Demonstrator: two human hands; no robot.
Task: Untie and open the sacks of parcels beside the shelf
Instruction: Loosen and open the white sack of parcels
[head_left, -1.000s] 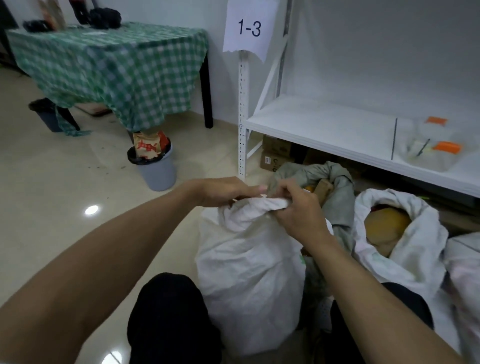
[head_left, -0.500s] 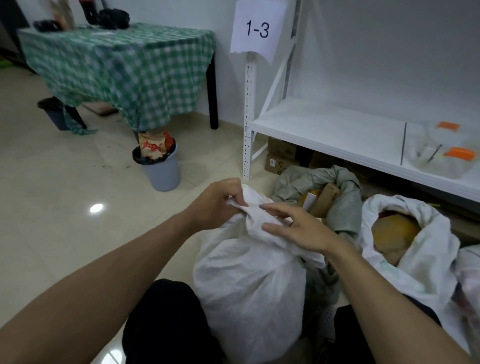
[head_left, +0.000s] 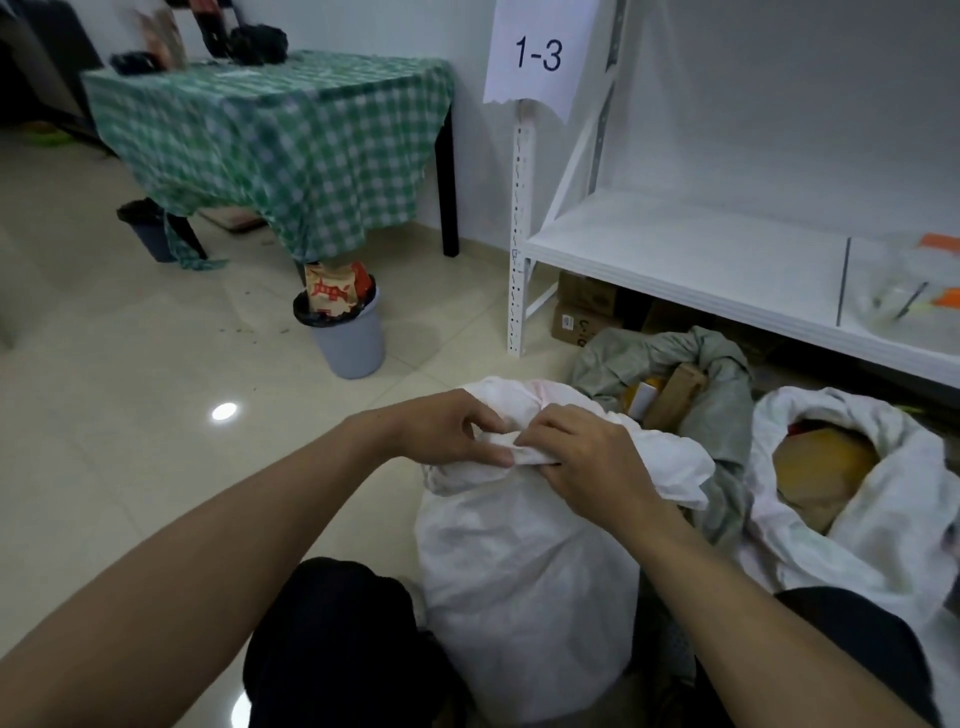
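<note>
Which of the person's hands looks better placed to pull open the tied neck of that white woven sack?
Probably the right hand: it lies over the bunched neck of the white woven sack, fingers pinching the fold. The left hand grips beside it, better for bracing.

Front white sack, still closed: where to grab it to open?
Take the bunched neck at the top of the white sack, from above: left hand and right hand pinch it there. The body below bulges smooth, likely offering no fold.
</note>
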